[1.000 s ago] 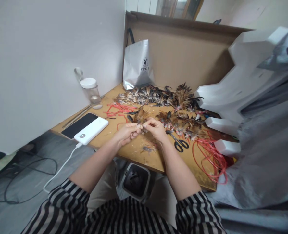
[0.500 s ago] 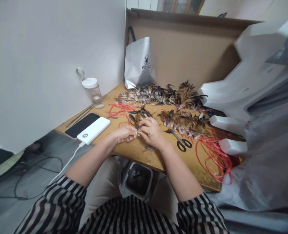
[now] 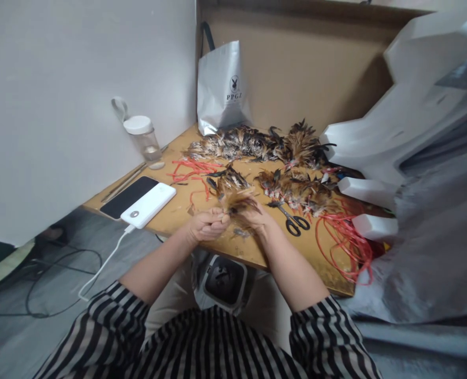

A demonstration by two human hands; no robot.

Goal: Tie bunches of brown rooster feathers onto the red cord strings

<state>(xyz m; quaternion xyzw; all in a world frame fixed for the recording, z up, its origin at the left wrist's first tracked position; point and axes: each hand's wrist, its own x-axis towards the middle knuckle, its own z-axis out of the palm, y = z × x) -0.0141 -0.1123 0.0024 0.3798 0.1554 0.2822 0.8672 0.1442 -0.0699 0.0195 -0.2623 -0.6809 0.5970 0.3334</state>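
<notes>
My left hand [image 3: 210, 224] pinches a small bunch of brown feathers [image 3: 239, 202] at its base, over the table's front part. The feathers fan out to the right, across my right hand [image 3: 257, 220]. That hand is right beside the bunch, its fingers mostly hidden by the feathers and blurred. A small pile of dark and brown feathers [image 3: 228, 178] lies just beyond my hands. Black-handled scissors [image 3: 292, 222] rest on the table to the right, near a row of tied feather bunches [image 3: 300, 192].
A long heap of feathers [image 3: 249, 145] lies at the back before a silver bag [image 3: 221, 89]. Red plastic strips [image 3: 191, 169] and a red tangle [image 3: 347, 242] flank the work. Left are a phone [image 3: 128, 197], power bank [image 3: 148, 205] and bottle [image 3: 142, 137]. A bin [image 3: 225, 302] stands below.
The feather bunch now shows spread out above my hands. My right hand has turned and opened away from the left fingertips, behind the feathers. The view has tilted slightly downward.
</notes>
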